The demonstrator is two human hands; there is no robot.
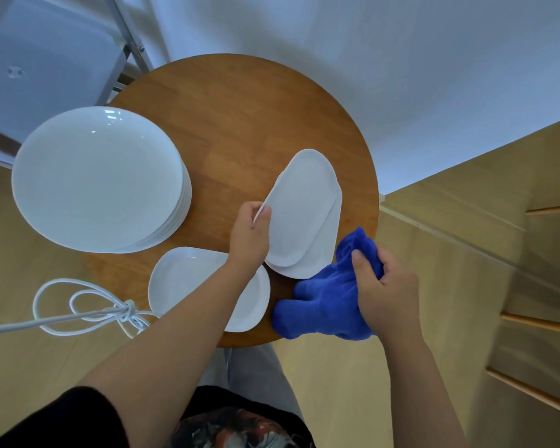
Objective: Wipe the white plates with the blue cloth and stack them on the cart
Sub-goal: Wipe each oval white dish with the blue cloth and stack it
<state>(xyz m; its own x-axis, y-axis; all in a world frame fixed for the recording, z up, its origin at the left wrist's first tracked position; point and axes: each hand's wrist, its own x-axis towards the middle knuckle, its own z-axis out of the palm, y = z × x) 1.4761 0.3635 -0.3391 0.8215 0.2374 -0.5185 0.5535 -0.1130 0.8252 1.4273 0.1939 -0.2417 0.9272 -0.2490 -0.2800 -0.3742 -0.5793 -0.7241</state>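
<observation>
My left hand (250, 232) pinches the near-left rim of the top oval white plate (301, 205) and tilts it up off another oval plate (325, 250) beneath it, on the right half of the round wooden table (240, 118). My right hand (383, 286) grips the bunched blue cloth (324, 299) at the table's near-right edge, just below those plates. A tall stack of round white plates (99, 179) stands on the table's left side. One more oval white plate (188, 279) lies at the near edge, partly under my left forearm.
A metal-framed cart (46, 59) with a pale shelf stands at the far left behind the table. A knotted white cord (123, 313) hangs at the near left over the wooden floor. Wooden slats (537, 324) lie at the right. A white wall is behind.
</observation>
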